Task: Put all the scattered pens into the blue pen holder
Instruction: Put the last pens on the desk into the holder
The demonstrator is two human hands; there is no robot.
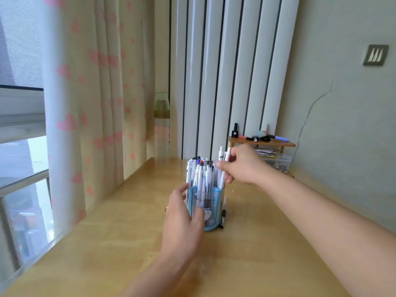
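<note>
Two white pens (224, 166) pinched in my right hand (240, 166) stand at the blue holder (214, 198); my left hand (182, 211) grips its side.

The blue pen holder (206, 202) in front of me carries a line of small dark lettering across its clear front, above a cartoon cat; the letters are too blurred to read. I can read no other text.
</note>
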